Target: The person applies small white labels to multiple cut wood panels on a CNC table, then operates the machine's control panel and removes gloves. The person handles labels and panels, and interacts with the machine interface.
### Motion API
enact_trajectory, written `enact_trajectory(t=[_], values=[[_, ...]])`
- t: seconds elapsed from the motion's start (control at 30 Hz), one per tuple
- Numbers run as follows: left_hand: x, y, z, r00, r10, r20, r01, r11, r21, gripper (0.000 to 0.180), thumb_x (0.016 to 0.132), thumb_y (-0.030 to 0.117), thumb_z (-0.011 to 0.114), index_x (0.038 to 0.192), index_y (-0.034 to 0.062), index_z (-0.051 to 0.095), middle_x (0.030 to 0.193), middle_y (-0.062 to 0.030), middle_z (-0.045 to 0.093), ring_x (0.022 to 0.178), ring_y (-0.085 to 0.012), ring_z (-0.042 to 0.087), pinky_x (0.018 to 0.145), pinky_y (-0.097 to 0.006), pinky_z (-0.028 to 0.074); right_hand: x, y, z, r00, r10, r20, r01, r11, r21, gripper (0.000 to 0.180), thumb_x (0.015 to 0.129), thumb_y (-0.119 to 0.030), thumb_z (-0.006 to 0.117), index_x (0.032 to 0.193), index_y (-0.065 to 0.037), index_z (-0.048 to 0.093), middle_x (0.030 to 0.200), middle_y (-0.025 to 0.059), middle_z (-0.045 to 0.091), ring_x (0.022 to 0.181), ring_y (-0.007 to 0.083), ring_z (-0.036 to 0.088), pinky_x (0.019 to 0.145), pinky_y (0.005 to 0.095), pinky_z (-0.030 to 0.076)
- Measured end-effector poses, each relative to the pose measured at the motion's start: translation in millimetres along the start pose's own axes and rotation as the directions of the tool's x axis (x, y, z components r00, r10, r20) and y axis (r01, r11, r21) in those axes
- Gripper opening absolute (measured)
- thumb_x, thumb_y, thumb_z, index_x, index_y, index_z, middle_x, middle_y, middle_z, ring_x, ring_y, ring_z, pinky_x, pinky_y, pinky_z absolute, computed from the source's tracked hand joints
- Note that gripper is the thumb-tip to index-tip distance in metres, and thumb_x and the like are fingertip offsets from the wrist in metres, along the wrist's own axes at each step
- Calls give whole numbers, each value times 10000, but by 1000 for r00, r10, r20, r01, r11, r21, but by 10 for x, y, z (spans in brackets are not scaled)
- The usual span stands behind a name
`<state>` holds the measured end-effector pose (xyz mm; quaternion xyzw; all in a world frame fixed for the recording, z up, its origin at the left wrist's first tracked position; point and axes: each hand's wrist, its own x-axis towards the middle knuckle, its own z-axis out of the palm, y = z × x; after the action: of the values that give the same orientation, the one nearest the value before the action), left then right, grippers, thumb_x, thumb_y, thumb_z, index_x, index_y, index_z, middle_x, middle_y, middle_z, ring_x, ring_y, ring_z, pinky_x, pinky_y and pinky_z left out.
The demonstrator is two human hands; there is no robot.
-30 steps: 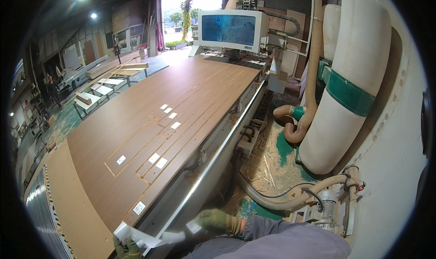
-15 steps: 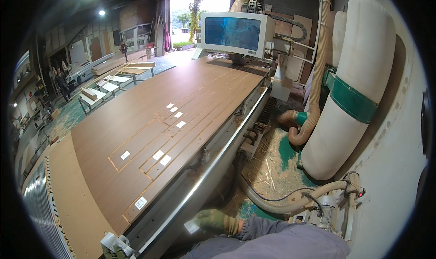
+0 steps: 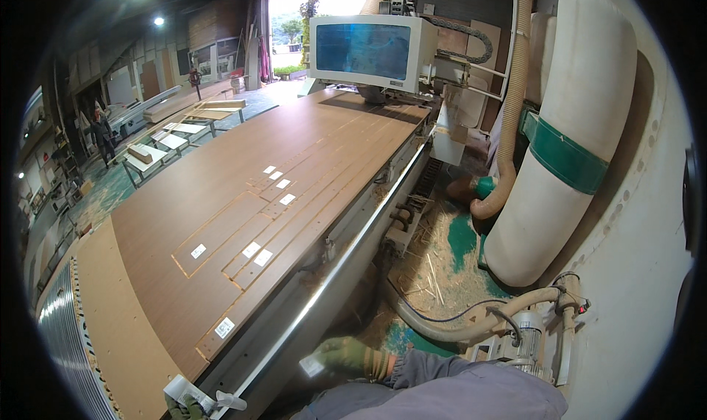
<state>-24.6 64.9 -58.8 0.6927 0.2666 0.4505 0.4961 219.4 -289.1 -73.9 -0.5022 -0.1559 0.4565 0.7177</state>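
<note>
My right hand, in a green work glove, is closed around a small white label beside the machine's long metal rail. At the lower left edge, my left hand, gloved too, is mostly cut off and grips a white curled strip that looks like paper. One loose end of the strip sticks out over the rail. Before me lies a large brown wood-grain panel with narrow grooves cut into it. Several white labels sit on its cut pieces, among them a label with a printed code at the near corner.
A CNC router's white gantry with a blue window stands at the panel's far end. On the right are a dust-collector bag, a hose and sawdust on the floor. Work tables and another person are at the far left.
The view has shifted slightly, so the panel and gantry sit a little further left. A loose end of the white strip by my left hand now reaches further right. My right hand stays almost in place.
</note>
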Motion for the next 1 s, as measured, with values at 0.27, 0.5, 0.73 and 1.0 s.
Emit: enact_trajectory(t=[0.27,0.5,0.73,1.0], values=[[-41,-80,-75,993,86,-82,-76,990,119,404,1011,115,648,1366,7,489,1059,-131,627,870,-218,620,710,-360,547,-84,-167,174,995,39,-89,-39,999,7,251,948,-237,733,1084,-27,706,869,19,693,748,93,622,674,248,513],[64,-381,-248,999,-34,-28,36,997,71,307,1027,134,629,1293,22,525,826,-110,617,561,-166,520,435,-323,416,-112,-295,271,992,50,-118,-54,998,-33,246,946,-229,725,1088,-30,701,845,18,686,717,92,619,637,244,509],[3,-303,-200,998,-7,-62,10,999,42,342,1012,109,618,1329,23,523,912,-128,610,656,-186,524,531,-356,435,-83,-218,232,995,54,-79,-56,998,-30,251,936,-219,736,1085,-21,698,868,23,693,749,95,629,660,240,517],[-60,-204,-106,988,-63,-141,48,993,-109,449,975,39,620,1405,-9,503,1127,-155,622,885,-208,591,726,-362,505,-85,-184,236,996,33,-87,-38,998,-59,260,936,-213,736,1117,-27,719,937,47,725,794,101,650,692,256,532]])
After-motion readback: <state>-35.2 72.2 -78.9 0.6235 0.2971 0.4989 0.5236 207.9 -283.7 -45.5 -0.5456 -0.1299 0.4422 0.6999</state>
